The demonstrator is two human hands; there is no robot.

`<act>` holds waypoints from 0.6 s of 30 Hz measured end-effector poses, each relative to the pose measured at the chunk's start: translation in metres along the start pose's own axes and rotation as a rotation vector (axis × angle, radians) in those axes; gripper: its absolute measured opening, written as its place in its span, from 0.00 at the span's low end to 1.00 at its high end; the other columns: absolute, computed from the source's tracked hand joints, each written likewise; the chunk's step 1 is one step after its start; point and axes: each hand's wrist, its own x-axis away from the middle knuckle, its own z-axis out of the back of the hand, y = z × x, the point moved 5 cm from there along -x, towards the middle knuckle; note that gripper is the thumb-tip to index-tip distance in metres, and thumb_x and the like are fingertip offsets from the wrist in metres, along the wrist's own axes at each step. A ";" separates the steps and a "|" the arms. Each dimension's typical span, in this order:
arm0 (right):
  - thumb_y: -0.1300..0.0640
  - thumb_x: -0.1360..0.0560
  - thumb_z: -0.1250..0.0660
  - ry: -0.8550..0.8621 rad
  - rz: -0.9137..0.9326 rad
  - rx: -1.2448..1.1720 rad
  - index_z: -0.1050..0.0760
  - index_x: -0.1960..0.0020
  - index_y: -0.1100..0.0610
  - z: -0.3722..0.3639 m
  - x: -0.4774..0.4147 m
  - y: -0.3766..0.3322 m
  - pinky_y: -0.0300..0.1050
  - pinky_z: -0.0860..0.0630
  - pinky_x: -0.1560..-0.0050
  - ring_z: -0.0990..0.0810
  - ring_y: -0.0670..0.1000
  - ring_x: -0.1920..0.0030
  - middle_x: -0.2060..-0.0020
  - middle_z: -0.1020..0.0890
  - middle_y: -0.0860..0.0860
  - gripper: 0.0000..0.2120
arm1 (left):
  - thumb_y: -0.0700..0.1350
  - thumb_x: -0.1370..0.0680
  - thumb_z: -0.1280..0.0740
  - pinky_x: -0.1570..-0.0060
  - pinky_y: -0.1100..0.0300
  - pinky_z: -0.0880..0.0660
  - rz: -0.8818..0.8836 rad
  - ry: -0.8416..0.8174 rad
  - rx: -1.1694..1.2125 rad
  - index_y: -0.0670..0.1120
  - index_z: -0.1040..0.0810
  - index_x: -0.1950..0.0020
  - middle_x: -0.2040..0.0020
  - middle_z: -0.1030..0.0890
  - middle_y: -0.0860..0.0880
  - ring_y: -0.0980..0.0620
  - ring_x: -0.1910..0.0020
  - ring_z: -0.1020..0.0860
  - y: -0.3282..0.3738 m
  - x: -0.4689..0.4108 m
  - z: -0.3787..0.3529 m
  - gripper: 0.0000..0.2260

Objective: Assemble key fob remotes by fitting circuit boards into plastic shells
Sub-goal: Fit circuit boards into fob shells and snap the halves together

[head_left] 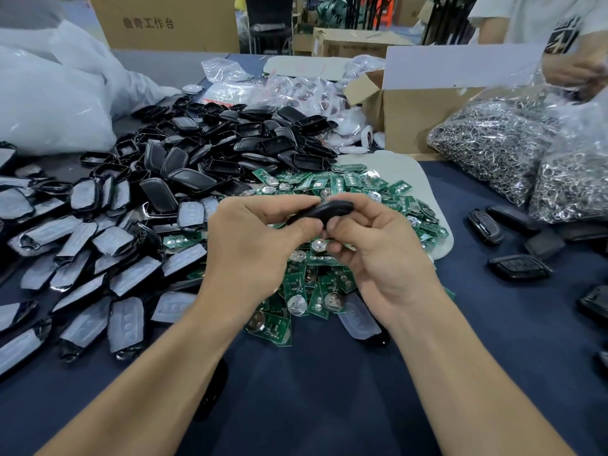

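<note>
Both hands hold one black key fob shell (pixel 324 210) above the table's middle. My left hand (pixel 256 238) pinches its left end between thumb and fingers. My right hand (pixel 378 248) grips its right end, fingers curled over the top. Whether a board sits inside the shell is hidden. Under the hands lies a heap of green circuit boards (pixel 316 284) with round silver battery clips. A big pile of empty black shells (pixel 223 143) lies at the back left. Film-covered front shells (pixel 85 258) spread over the left.
Assembled black fobs (pixel 518 266) lie at the right. Clear bags of metal key rings (pixel 500 143) sit at the back right beside an open cardboard box (pixel 411 106). Another person's hand (pixel 579 72) works at the far right. A white plastic bag (pixel 49 93) fills the back left.
</note>
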 end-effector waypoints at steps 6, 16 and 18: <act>0.79 0.30 0.30 -0.041 0.156 0.134 0.16 0.52 0.59 -0.003 0.002 -0.005 0.44 0.20 0.54 0.22 0.56 0.57 0.59 0.16 0.59 0.17 | 0.40 0.33 0.17 0.52 0.73 0.26 -0.130 0.090 -0.182 0.66 0.16 0.55 0.52 0.16 0.60 0.64 0.51 0.18 0.009 0.006 0.002 0.21; 0.78 0.29 0.31 -0.089 0.056 -0.062 0.20 0.54 0.61 0.000 -0.002 -0.003 0.41 0.19 0.58 0.17 0.50 0.63 0.64 0.16 0.53 0.14 | 0.39 0.31 0.18 0.51 0.60 0.20 -0.054 -0.045 0.083 0.63 0.12 0.56 0.58 0.12 0.58 0.57 0.55 0.14 -0.002 -0.004 -0.002 0.17; 0.78 0.29 0.31 -0.089 0.066 -0.051 0.19 0.55 0.61 -0.001 -0.001 -0.002 0.41 0.19 0.59 0.17 0.50 0.64 0.64 0.16 0.53 0.14 | 0.39 0.31 0.18 0.53 0.67 0.21 -0.079 -0.024 0.064 0.64 0.13 0.57 0.58 0.13 0.60 0.60 0.55 0.15 -0.002 -0.005 0.000 0.18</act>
